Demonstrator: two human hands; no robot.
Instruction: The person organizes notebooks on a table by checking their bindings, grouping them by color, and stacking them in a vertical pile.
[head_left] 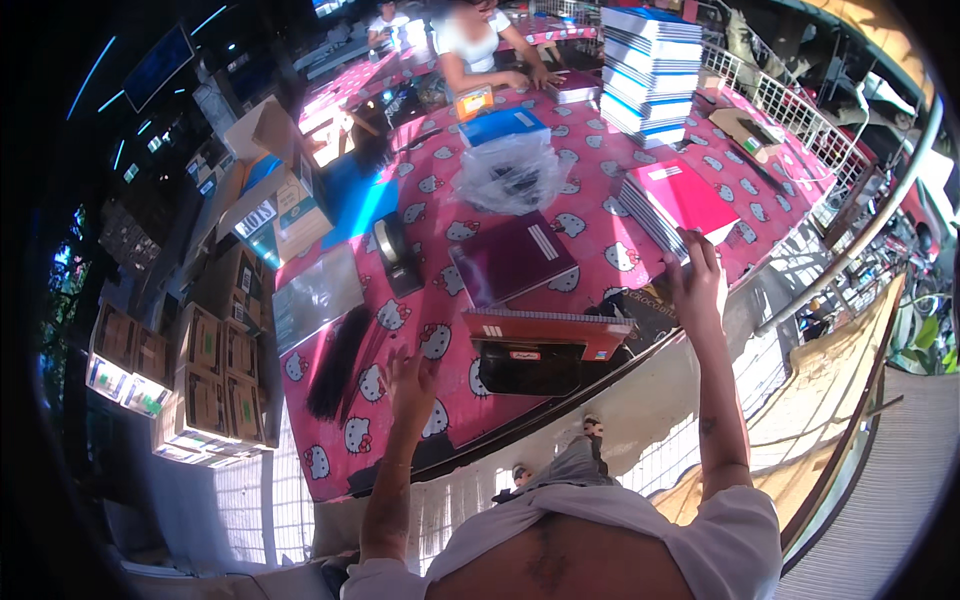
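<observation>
My right hand point(700, 285) reaches to the near corner of a stack of notebooks with a bright pink cover point(685, 195) on top. Its fingers bend over the cover's edge, with the thumb lower against the side. My left hand point(408, 385) hovers over the tablecloth near the front left edge, fingers apart and nothing in them. Between my hands lie a dark purple notebook point(515, 260) and, nearer me, a red notebook or box point(550, 332) standing tilted on a black case point(528, 368). A black tape dispenser point(397, 255) stands further left.
A tall stack of notebooks point(650, 85) rises at the back right. Clear plastic wrap point(510, 175) and a blue pad point(505, 127) lie mid-table. Across from me a person point(480, 45) handles notebooks. A cardboard carton point(280, 200) and stacked boxes point(215, 380) line the left side.
</observation>
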